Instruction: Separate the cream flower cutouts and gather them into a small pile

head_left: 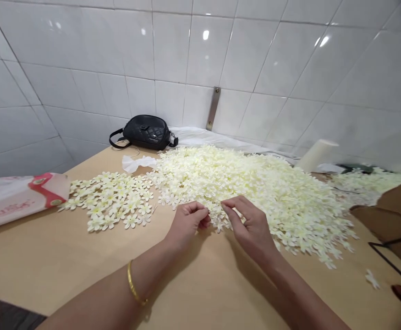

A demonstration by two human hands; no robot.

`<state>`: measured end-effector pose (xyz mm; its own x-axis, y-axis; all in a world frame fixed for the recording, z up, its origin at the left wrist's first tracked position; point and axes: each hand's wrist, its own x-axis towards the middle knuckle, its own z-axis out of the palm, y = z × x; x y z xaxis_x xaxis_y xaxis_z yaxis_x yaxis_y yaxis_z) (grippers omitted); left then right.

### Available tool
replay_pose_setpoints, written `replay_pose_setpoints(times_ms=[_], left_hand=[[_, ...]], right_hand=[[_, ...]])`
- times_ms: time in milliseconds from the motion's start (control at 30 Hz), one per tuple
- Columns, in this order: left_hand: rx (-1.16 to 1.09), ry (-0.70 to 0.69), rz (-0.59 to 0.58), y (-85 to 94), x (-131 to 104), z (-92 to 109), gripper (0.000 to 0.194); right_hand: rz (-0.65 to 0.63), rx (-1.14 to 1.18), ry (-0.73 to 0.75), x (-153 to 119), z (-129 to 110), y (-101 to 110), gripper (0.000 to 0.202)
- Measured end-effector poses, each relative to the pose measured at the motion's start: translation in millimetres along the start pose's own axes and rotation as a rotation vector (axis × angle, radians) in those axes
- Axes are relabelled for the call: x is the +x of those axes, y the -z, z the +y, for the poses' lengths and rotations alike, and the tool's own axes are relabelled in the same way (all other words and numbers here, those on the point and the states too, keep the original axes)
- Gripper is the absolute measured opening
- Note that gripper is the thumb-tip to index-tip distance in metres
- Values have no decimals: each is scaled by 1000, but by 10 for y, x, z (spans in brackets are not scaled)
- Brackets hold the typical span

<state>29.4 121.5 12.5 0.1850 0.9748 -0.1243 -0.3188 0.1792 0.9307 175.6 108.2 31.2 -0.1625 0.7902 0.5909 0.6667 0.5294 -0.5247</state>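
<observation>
Both hands are held over the wooden table point(193, 293), at the near edge of a large heap of pale yellow-white artificial flowers point(255, 183). My left hand point(188, 222) is closed, thumb pressed to the bent fingers; anything between them is too small to make out. Facing it, my right hand point(250, 224) pinches thumb and index finger together, and what sits in that pinch does not show clearly. The hands are a short gap apart, with flowers of the heap behind them. A smaller, flatter spread of the same flowers point(118, 199) lies left of my left hand.
A black quilted bag point(147, 133) stands against the tiled wall at the back. A white and red plastic bag point(18, 199) lies at the left. A pale roll point(317, 156) stands behind the heap. On the right are a brown bag point(399, 220) and one loose flower point(372, 278).
</observation>
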Motion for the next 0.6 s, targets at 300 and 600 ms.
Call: replay_pose_setpoints(times_ms=[300, 600], left_hand=[[85, -33, -130, 2, -9, -32, 15], [216, -112, -123, -48, -70, 29, 15]], right_hand=[[-100, 96, -69, -107, -48, -112, 20], [-100, 157, -241, -109, -62, -68, 17]])
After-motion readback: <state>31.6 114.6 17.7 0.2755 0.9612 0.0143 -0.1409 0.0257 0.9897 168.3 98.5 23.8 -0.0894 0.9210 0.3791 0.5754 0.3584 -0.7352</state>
